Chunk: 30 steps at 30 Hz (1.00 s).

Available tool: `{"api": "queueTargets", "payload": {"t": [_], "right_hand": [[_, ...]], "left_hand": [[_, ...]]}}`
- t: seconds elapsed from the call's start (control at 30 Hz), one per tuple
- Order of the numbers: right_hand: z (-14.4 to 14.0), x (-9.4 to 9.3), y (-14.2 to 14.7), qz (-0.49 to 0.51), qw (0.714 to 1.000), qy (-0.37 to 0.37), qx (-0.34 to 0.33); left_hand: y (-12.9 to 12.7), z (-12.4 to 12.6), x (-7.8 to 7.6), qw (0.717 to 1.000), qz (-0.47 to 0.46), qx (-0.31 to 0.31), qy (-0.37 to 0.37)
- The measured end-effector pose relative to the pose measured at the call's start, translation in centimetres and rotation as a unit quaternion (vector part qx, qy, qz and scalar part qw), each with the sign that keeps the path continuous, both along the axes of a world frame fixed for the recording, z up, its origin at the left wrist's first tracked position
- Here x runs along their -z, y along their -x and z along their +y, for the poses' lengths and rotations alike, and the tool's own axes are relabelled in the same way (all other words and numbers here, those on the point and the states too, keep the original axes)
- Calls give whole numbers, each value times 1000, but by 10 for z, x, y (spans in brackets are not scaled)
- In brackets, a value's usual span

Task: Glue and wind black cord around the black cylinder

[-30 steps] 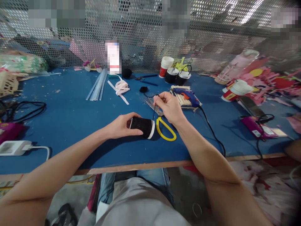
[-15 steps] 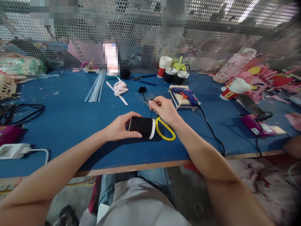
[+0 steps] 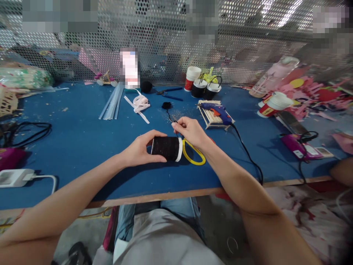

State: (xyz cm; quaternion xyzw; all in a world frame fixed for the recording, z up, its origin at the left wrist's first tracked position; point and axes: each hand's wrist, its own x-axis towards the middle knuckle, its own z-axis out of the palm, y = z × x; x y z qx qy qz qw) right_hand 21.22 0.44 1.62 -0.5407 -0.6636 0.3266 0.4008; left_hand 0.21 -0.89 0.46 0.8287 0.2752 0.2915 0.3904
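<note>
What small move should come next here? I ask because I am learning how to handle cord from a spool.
Probably draw out a little more cord. The left hand grips the black spool with white end caps lying on the blue table, and the right hand pinches the thin black cord just above it, so the strand looks short. The yellow-handled scissors lie beside the spool.

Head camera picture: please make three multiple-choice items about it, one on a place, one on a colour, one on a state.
1. Where does the glue gun lie?
A. on a raft of wooden sticks
B. in a cup
C. on the floor

2. What colour are the scissor handles?
A. red
B. yellow
C. green

3. What does the left hand do?
A. rests flat
B. grips the black spool
C. holds a phone

Answers: 1 A, the sticks show under it; 2 B, a yellow loop beside the spool; 3 B, its fingers wrap the spool while the right hand pinches the thread.
</note>
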Motion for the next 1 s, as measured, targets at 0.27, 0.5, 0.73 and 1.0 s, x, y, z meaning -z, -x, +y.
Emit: {"api": "queueTargets", "payload": {"t": [0.27,0.5,0.73,1.0], "right_hand": [[-2,0,0,2,1000,10,-1],[-1,1,0,1,1000,5,4],[-2,0,1,-2,1000,10,0],[2,4,0,-5,1000,21,-12]], "left_hand": [[-2,0,2,999,-32,-4,-20],[-2,0,3,998,-57,1,-38],[-2,0,4,997,-64,1,-33],[-3,1,6,996,-87,0,-11]]}}
